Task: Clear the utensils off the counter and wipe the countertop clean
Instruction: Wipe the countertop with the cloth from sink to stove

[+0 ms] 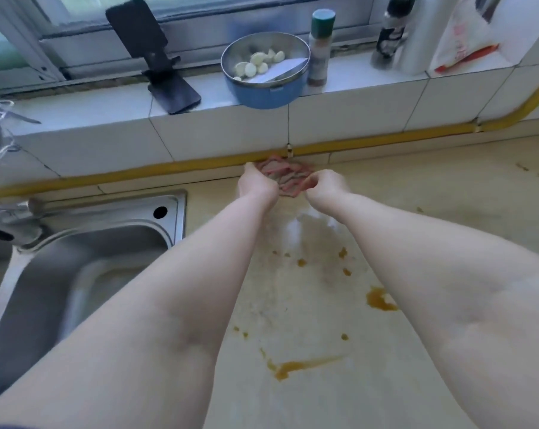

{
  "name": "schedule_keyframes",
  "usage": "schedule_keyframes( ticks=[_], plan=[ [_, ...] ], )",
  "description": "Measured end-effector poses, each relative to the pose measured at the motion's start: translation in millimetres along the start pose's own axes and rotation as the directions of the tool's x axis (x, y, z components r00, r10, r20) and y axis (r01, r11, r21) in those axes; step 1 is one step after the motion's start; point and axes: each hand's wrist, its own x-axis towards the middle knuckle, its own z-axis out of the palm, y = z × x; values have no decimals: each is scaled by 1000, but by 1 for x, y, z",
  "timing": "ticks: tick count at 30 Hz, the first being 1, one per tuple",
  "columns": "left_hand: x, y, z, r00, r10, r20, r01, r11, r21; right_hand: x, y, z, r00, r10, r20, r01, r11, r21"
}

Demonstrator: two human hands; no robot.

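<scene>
A pink and grey cloth (285, 176) lies bunched at the back of the beige countertop (432, 193), against the yellow strip under the tiled ledge. My left hand (256, 184) grips its left side and my right hand (324, 185) grips its right side. Both arms stretch forward over the counter. Brown sauce stains (379, 300) and a long smear (299, 365) mark the counter between my arms, with a wet sheen (305, 224) just behind them.
A steel sink (76, 274) sits at the left. On the tiled ledge stand a blue bowl (263, 94) holding garlic cloves and a knife, a black phone stand (157, 57), a spray can (319, 48), a dark bottle (392, 32) and a plastic bag (466, 35).
</scene>
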Motion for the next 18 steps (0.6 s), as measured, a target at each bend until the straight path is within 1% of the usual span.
schedule_keyframes(
  ticks=[4,7,9,10,12,15,18],
  plan=[
    [24,6,14,999,33,12,-33,999,35,21,15,2,998,-24,49,24,1000,11],
    [34,3,22,997,34,64,-43,989,139,33,25,1,1000,0,21,-1,999,44],
    [34,-4,25,994,31,102,-53,974,221,36,28,3,1000,16,5,-16,999,31],
    [33,-7,26,994,24,103,-47,972,231,39,28,4,1000,18,1,-18,1000,22],
    [30,-9,25,997,20,80,-34,984,173,40,27,8,1000,22,-19,-22,1000,6],
    [23,-9,14,999,28,46,-27,999,-22,37,20,12,996,42,-80,-40,999,23],
    [14,-9,-4,992,45,116,-17,971,-238,25,6,14,998,30,-60,-26,997,68]
  ],
)
